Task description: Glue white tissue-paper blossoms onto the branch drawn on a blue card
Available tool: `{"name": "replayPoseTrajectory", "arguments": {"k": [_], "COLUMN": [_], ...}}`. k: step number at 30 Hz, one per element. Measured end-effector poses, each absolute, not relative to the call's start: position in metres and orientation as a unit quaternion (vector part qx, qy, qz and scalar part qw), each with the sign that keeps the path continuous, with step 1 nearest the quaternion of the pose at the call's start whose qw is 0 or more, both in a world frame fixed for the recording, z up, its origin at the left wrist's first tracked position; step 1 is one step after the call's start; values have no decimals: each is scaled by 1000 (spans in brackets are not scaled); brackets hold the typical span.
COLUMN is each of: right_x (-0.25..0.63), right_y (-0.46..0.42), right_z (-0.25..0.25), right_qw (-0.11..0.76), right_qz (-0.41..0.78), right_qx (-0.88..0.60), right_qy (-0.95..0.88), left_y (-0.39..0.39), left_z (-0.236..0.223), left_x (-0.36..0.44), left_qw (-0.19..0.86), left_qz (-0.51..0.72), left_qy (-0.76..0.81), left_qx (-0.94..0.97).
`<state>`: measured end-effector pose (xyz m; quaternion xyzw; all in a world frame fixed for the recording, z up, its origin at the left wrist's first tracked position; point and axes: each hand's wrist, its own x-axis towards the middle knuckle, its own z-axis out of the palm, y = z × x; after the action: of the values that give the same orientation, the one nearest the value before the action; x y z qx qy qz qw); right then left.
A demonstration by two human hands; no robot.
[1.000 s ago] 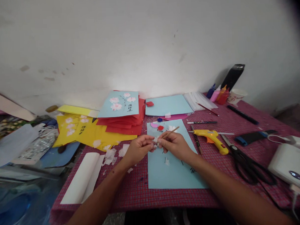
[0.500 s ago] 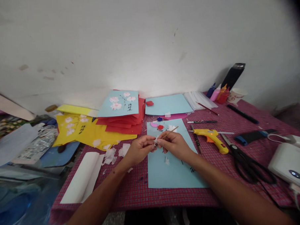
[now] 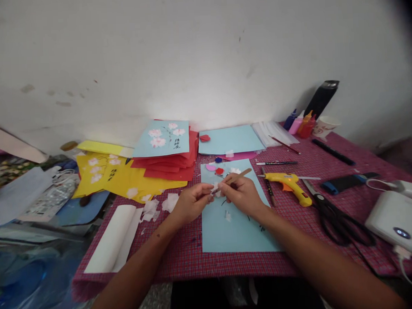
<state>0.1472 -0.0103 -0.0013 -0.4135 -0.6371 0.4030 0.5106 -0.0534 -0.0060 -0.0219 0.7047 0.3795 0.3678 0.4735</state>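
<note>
Over a light blue sheet of paper (image 3: 226, 238), my two hands almost meet. My left hand (image 3: 191, 203) is closed in a pinch on a small scrap of thin white paper (image 3: 214, 188). A slim brown wooden stick (image 3: 246, 172) slants through the fingers of my right hand (image 3: 242, 195), its flat end up to the right and its lower end at the scrap. White petals (image 3: 228, 216) lie on the blue sheet below my hands, beside dark painted strokes. Red, pink and blue blobs of paint (image 3: 219, 171) sit near its top edge.
Torn white paper (image 3: 150, 210) and a white paper roll (image 3: 110, 240) lie left. A yellow glue gun (image 3: 291, 185), black scissors (image 3: 342, 221) and a white power bank (image 3: 396, 221) are right. Behind stand stacked red sheets (image 3: 165, 164), a flower card (image 3: 147, 145) and paint bottles (image 3: 296, 122).
The stick has turned in my right hand, so its wide flat end now shows up to the right. Both hands stay close together; the view has shifted slightly.
</note>
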Motion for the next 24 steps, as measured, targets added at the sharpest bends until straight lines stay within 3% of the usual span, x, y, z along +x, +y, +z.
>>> {"name": "replayPoseTrajectory", "arguments": {"k": [5,9,12,17,21,24], "right_x": [156,162,163,162,159,155], "right_y": [-7,-3,-3,-5,-7,-9], "right_z": [10,15,17,20,18,13], "right_qw": [592,634,642,626,601,573], "right_qz": [408,395,388,401,424,442], "right_qx": [-410,-410,-412,-421,-414,-410], "right_qy": [-561,-524,-518,-521,-537,-555], "left_y": [-11,-29,-45,-53,-54,-63], "left_z": [-10,6,13,22,28,27], "left_x": [-54,-45,-39,-62,-107,-131], "left_qw": [380,260,262,287,181,120], "left_qz": [335,222,159,235,318,284], "left_qy": [426,380,329,362,495,525], "left_qx": [749,859,893,855,788,793]}}
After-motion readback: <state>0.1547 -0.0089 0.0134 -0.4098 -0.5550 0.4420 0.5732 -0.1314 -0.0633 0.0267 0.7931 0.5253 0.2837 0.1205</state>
